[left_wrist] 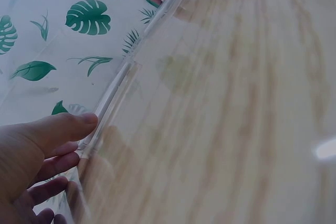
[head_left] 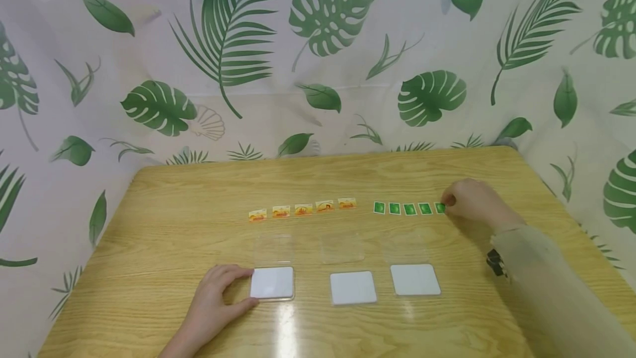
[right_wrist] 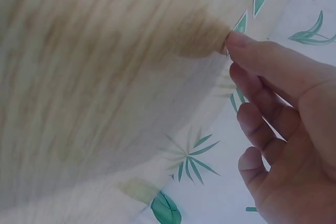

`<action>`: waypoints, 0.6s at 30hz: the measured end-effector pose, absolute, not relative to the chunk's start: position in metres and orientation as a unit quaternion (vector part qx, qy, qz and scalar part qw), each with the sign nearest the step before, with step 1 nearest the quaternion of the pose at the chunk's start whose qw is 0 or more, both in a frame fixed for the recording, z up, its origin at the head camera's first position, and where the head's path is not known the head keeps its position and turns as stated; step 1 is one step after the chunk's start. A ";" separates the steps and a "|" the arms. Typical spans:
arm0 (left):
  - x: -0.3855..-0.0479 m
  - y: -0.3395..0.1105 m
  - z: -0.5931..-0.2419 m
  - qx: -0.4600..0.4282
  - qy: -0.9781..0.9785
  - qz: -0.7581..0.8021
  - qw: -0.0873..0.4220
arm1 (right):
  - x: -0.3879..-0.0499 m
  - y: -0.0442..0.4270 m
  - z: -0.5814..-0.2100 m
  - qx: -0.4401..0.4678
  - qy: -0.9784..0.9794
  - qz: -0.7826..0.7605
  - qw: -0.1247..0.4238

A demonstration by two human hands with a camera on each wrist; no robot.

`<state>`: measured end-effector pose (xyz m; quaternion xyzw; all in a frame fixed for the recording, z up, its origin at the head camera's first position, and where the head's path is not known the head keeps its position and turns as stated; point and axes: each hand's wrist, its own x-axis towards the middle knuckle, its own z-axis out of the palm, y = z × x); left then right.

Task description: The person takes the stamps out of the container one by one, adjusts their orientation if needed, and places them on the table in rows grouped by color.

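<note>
At the front left lies a white card stack in a clear case (head_left: 272, 283). My left hand (head_left: 213, 301) rests beside it, thumb at its lower left corner and forefinger at the upper left one. In the left wrist view the left hand (left_wrist: 37, 161) has its thumb stretched along the case's edge (left_wrist: 113, 90), other fingers loosely bent. My right hand (head_left: 474, 203) pinches the right edge of the end card in a row of small green cards (head_left: 409, 209). The right wrist view shows thumb and forefinger meeting at that green card (right_wrist: 241, 23), partly covered by the thumb.
Two more white card stacks, one in the middle (head_left: 353, 287) and one at right (head_left: 415, 279), lie along the front. Behind them are clear plastic pieces (head_left: 343, 248). Several yellow-orange cards (head_left: 303, 209) form a row left of the green ones. A leaf-print cloth (head_left: 318, 98) hangs behind the wooden table (head_left: 199, 192).
</note>
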<state>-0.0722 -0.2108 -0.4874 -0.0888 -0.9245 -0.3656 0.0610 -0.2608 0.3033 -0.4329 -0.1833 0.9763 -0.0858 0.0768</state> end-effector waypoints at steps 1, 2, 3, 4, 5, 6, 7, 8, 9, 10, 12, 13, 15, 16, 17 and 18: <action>-0.072 -0.211 -0.487 -0.089 -0.924 -0.366 0.061 | -0.261 0.303 -0.432 -0.182 0.976 -0.087 0.079; -0.072 -0.211 -0.487 -0.088 -0.924 -0.367 0.060 | -0.261 0.302 -0.432 -0.182 0.976 -0.088 0.080; -0.072 -0.211 -0.486 -0.089 -0.924 -0.368 0.061 | -0.260 0.302 -0.432 -0.183 0.976 -0.087 0.081; -0.072 -0.211 -0.486 -0.091 -0.923 -0.368 0.063 | -0.260 0.302 -0.431 -0.184 0.976 -0.087 0.080; -0.072 -0.211 -0.485 -0.092 -0.922 -0.369 0.065 | -0.260 0.302 -0.431 -0.185 0.976 -0.086 0.079; -0.072 -0.211 -0.485 -0.093 -0.922 -0.370 0.066 | -0.260 0.301 -0.431 -0.187 0.976 -0.086 0.078; -0.072 -0.211 -0.485 -0.095 -0.922 -0.370 0.067 | -0.259 0.302 -0.431 -0.189 0.975 -0.086 0.077; -0.072 -0.211 -0.485 -0.096 -0.922 -0.370 0.068 | -0.259 0.302 -0.431 -0.190 0.975 -0.086 0.076; -0.073 -0.211 -0.485 -0.096 -0.922 -0.370 0.068 | -0.259 0.302 -0.431 -0.193 0.975 -0.085 0.075; -0.073 -0.211 -0.485 -0.095 -0.922 -0.369 0.067 | -0.259 0.302 -0.431 -0.193 0.975 -0.086 0.075; -0.073 -0.211 -0.486 -0.094 -0.923 -0.366 0.065 | -0.259 0.302 -0.431 -0.195 0.974 -0.086 0.073; -0.074 -0.212 -0.486 -0.094 -0.924 -0.365 0.065 | -0.259 0.302 -0.431 -0.195 0.974 -0.086 0.072; -0.074 -0.212 -0.487 -0.094 -0.925 -0.363 0.064 | -0.258 0.302 -0.431 -0.200 0.974 -0.085 0.068; -0.074 -0.212 -0.487 -0.095 -0.925 -0.363 0.064 | -0.257 0.302 -0.430 -0.200 0.974 -0.087 0.067; -0.074 -0.212 -0.487 -0.094 -0.925 -0.363 0.063 | -0.256 0.302 -0.429 -0.203 0.973 -0.088 0.064; -0.074 -0.212 -0.487 -0.093 -0.925 -0.363 0.061 | -0.254 0.302 -0.429 -0.205 0.973 -0.090 0.060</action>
